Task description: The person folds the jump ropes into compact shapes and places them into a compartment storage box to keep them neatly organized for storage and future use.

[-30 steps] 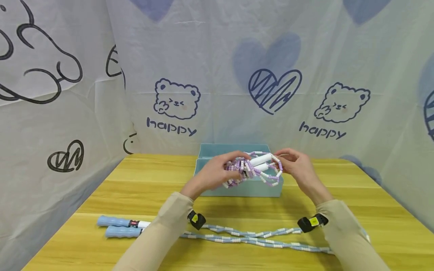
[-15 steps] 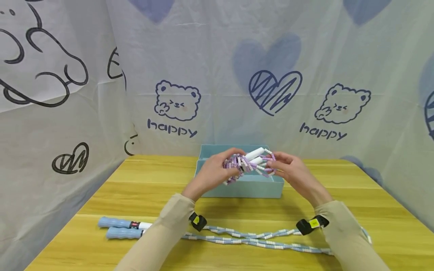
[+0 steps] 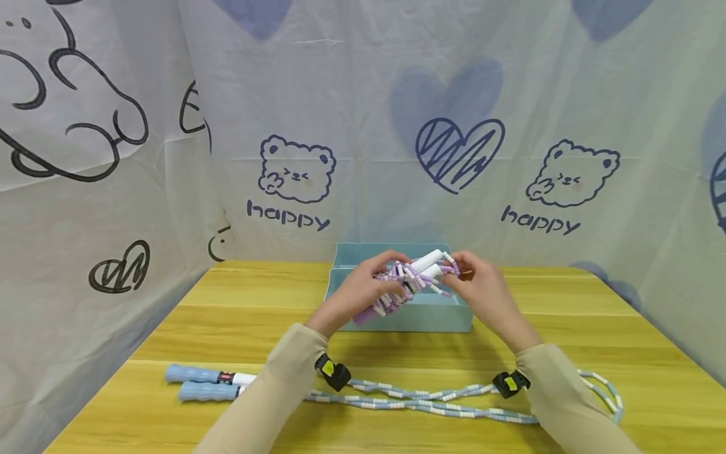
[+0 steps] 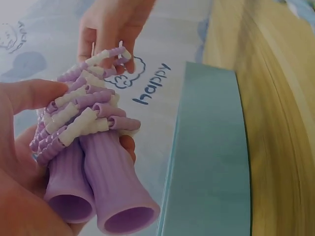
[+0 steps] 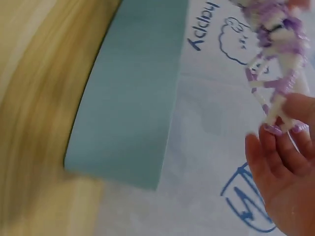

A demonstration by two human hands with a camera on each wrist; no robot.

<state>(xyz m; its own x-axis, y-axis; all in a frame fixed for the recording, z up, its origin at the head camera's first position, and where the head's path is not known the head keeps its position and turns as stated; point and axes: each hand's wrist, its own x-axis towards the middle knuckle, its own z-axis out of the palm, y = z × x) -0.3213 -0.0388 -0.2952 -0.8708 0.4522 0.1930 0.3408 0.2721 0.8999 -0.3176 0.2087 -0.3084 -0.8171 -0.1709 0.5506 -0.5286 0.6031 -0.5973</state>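
A purple-and-white beaded jump rope (image 3: 416, 276) is wound in a bundle around its own two handles, held up over the blue box (image 3: 431, 318). My left hand (image 3: 357, 289) grips the bundle, thumb on the near side. Ribbed purple handle ends (image 4: 118, 189) stick out below the coils in the left wrist view, and white handle tips (image 3: 428, 259) point up to the right. At that far end my right hand (image 3: 482, 287) pinches the loose loop of beads (image 5: 278, 120) between thumb and fingers.
A second jump rope, with blue handles (image 3: 193, 372) and blue-and-white beads (image 3: 448, 410), lies stretched along the front of the wooden table (image 3: 238, 315). Behind the table hangs a printed white curtain (image 3: 374, 189). The box has a raised back wall (image 3: 391, 252).
The right hand has moved in to the left and now pinches the loop, which has drawn closer to the handles. The bundle has tilted, showing a purple handle end at lower left.
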